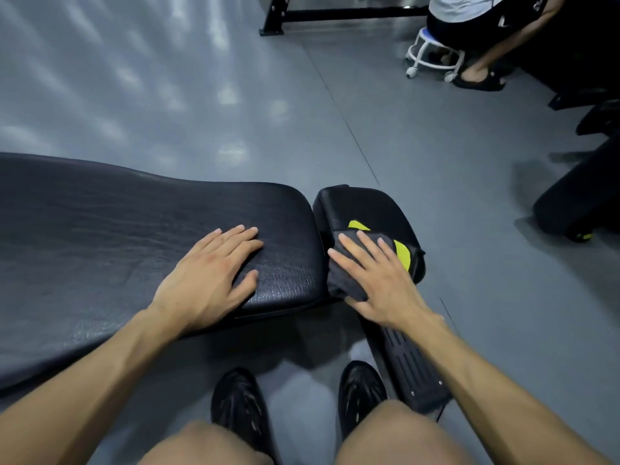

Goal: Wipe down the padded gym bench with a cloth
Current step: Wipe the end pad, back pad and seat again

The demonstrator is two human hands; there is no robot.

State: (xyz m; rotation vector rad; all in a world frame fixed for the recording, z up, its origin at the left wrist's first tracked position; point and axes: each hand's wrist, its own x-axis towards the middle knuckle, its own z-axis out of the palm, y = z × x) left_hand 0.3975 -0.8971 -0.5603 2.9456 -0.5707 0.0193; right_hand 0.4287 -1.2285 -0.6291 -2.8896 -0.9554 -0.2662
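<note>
Bench pad (117, 236), black and textured, runs from the left edge to mid-frame; a smaller black seat pad (369, 209) with a yellow mark sits just beside its right end, a narrow gap between them.

Left hand (214, 273): flat on the near right corner of the long pad, palm down, fingers straight and slightly spread, thumb lying along the near edge. Nothing held. Forearm comes in from the lower left.

Right hand (379, 276): palm down on the dark grey cloth (345, 273), fingers straight and spread, pressing it against the seat pad; not curled round it. Cloth lies bunched on the near left part of the seat pad, at the gap, partly covering the yellow mark. Forearm comes in from the lower right.

Below the seat pad a black slotted frame piece (409, 367) slopes down toward the floor, just beside the person's right shoe (360, 391). Left shoe (240, 404) stands apart from it, under the bench's near edge. Bare knees fill the bottom edge.

Grey floor (167, 95) with pale light reflections. Far right top: a second person sits on a small white wheeled stool (432, 58), in black sandals. Black rack base (322, 16) at top centre. Dark equipment (580, 203) along the right edge, well apart from the bench.
</note>
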